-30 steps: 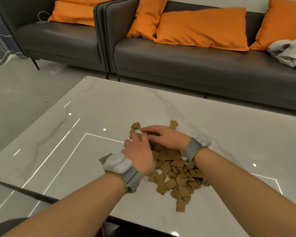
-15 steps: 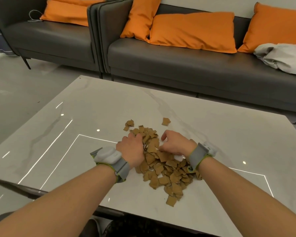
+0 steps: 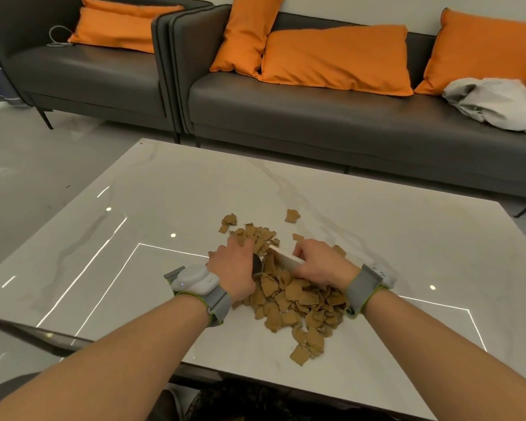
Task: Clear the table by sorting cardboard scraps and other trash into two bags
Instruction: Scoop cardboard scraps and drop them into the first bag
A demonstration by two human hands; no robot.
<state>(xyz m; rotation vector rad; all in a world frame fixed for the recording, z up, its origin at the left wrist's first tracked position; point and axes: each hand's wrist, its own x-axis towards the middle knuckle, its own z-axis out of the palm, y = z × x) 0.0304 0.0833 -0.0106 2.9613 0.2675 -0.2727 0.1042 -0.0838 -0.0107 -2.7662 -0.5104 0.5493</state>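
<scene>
A heap of brown cardboard scraps (image 3: 295, 302) lies on the white marble table (image 3: 377, 238), with a few loose scraps (image 3: 292, 215) just beyond it. Both hands are dug into the far part of the heap. My right hand (image 3: 321, 265) grips a flat white piece (image 3: 281, 257) that sticks up out of the scraps. My left hand (image 3: 234, 268) has its fingers curled around a small dark item (image 3: 257, 264) at the heap's left side; its fingertips are hidden. No bag is in view.
A dark grey sofa (image 3: 331, 117) with orange cushions (image 3: 334, 59) runs behind the table, and a pale crumpled cloth (image 3: 495, 101) lies on its right end. An armchair (image 3: 82, 74) stands at the back left. The table's near edge (image 3: 255, 375) is close to my body.
My right hand has drawn the flat white piece up out of the scraps. My left hand has closed in on a dark item beside it. The view has tilted down slightly.
</scene>
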